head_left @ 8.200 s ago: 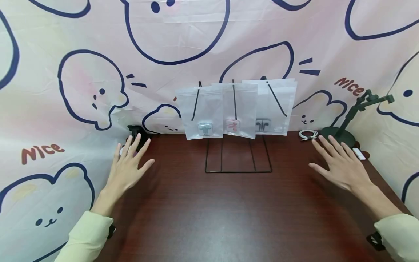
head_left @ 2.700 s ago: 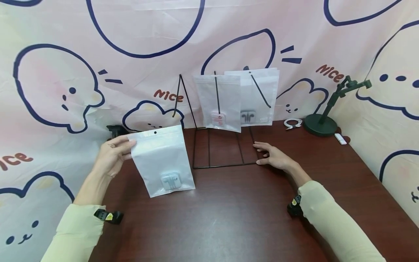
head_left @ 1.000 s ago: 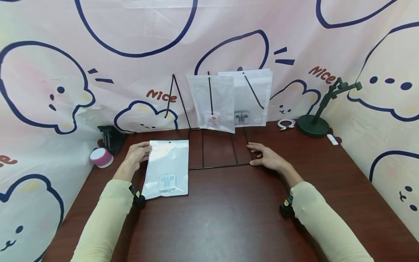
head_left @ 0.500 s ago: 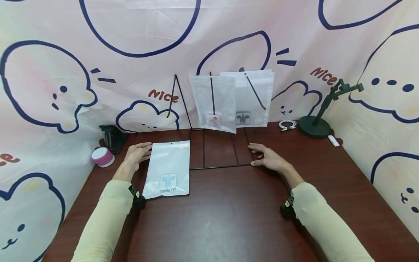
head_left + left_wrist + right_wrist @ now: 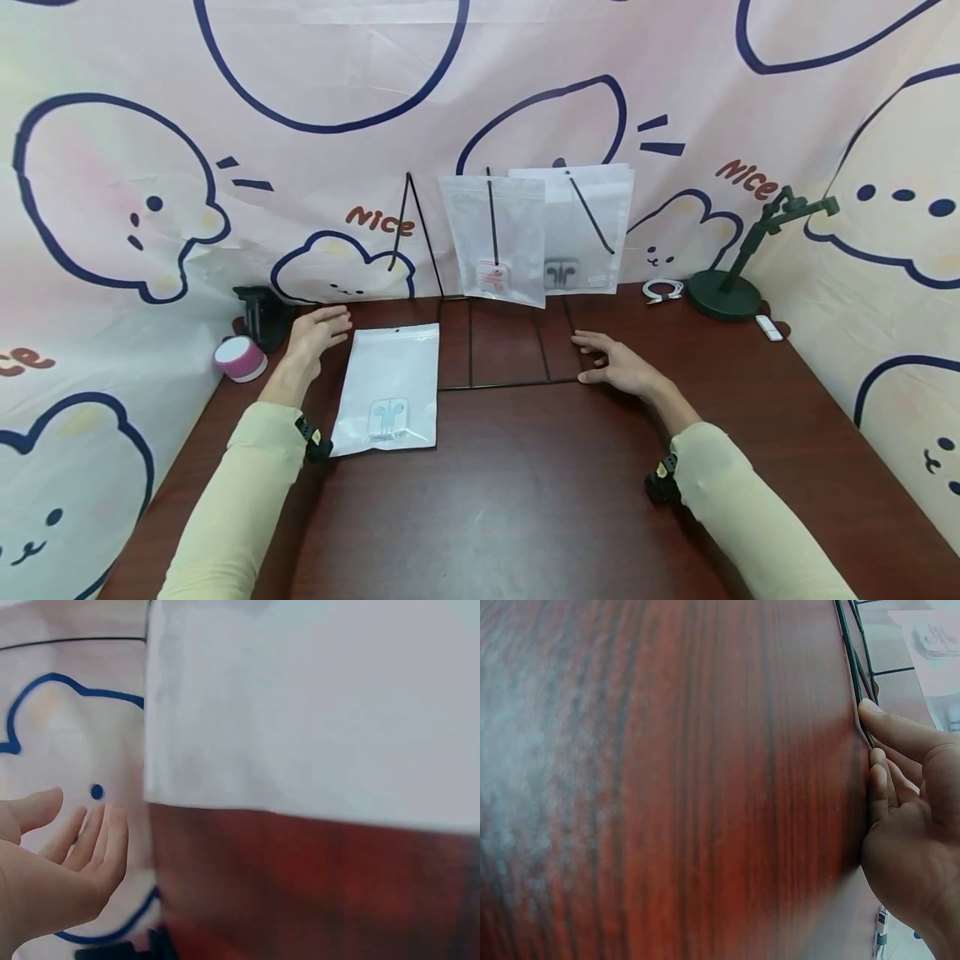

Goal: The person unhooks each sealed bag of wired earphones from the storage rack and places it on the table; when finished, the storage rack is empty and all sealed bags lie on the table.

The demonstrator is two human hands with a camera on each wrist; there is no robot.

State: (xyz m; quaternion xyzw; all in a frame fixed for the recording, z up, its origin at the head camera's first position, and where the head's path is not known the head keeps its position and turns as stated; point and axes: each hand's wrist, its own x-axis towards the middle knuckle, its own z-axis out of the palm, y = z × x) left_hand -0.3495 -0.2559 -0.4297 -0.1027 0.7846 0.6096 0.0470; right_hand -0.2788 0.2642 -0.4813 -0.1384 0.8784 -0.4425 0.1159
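A white zip pouch [image 5: 390, 358] with an earphone case showing in its lower part lies on the table, left of a black wire display rack [image 5: 510, 384]. My left hand [image 5: 313, 337] is just off the pouch's upper left edge, holding nothing; the left wrist view shows its fingers relaxed beside the white pouch [image 5: 315, 712]. At the rack's front right corner, my right hand [image 5: 618, 362] pinches the base wire, its thumb [image 5: 870, 706] on the wire and its fingers curled. Two more pouches hang from the rack: one with a pink case [image 5: 492, 225], one with a dark case [image 5: 592, 271].
The rack's left hook [image 5: 400, 221] carries no pouch. At the left stand a black stand [image 5: 264, 317] and a pink-and-white round tub [image 5: 241, 359]. To the right are a coiled white cable [image 5: 662, 290], a green stand [image 5: 723, 293] and a small white stick [image 5: 768, 327].
My left hand has taken the left pouch off its hook, laid it on the table, let go and drawn slightly away. My right hand has come to the rack's corner and stays there.
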